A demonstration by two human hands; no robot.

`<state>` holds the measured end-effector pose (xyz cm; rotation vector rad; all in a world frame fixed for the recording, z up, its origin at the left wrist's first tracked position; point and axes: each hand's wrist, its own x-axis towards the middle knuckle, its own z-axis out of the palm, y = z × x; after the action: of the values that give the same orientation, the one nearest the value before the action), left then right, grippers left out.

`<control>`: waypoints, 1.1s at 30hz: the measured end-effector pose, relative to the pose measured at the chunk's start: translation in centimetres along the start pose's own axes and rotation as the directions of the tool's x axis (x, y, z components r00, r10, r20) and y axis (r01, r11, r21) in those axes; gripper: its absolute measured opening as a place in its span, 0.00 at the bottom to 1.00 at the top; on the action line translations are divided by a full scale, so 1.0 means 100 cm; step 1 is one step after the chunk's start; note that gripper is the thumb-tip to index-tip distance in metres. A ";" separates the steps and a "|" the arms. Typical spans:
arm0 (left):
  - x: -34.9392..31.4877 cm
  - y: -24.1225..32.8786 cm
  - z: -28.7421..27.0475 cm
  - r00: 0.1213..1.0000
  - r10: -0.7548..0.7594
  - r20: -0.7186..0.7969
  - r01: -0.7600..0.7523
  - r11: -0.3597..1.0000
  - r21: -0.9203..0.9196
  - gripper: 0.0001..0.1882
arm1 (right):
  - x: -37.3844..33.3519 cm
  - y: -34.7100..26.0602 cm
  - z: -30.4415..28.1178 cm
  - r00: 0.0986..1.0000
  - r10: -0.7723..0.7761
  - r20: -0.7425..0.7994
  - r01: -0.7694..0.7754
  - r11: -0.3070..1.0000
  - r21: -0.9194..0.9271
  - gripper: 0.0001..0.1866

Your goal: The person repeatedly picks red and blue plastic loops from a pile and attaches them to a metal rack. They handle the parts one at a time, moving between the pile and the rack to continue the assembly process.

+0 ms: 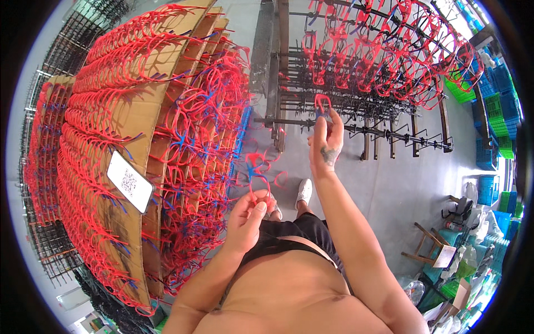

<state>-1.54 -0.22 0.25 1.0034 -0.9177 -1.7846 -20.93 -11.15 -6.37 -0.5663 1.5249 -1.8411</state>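
Note:
Low in front of my body, my left hand [246, 221] is closed, its thumb and fingers pinching several red eyeglass frames [257, 173] with blue tips that point up and away from me. My right hand [326, 145] reaches farther out. Its fingers grip a single red eyeglass frame [317, 100] with a blue part near the fingertips. That frame is just short of a dark metal hanging rack [384, 132], where rows of similar red frames [364, 83] hang from hooks. Whether the held frame touches a hook, I cannot tell.
To my left stands a tall stack of cardboard sheets [156, 131] packed with red eyeglass frames. A white card with a square code [130, 181] lies on it. Green and blue crates [494, 111] line the right side, with a wooden stool [427, 247] nearer me.

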 end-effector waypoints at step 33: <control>0.192 -0.028 0.085 0.983 -0.145 -0.110 0.166 0.961 0.221 0.18 | 0.038 -0.059 -0.097 0.959 0.210 0.192 -0.198 0.977 -0.079 0.22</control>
<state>-15.82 -15.41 -3.71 1.3272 -1.0275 -1.7713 -31.57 -6.80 -3.10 -0.5789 1.4495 -1.5395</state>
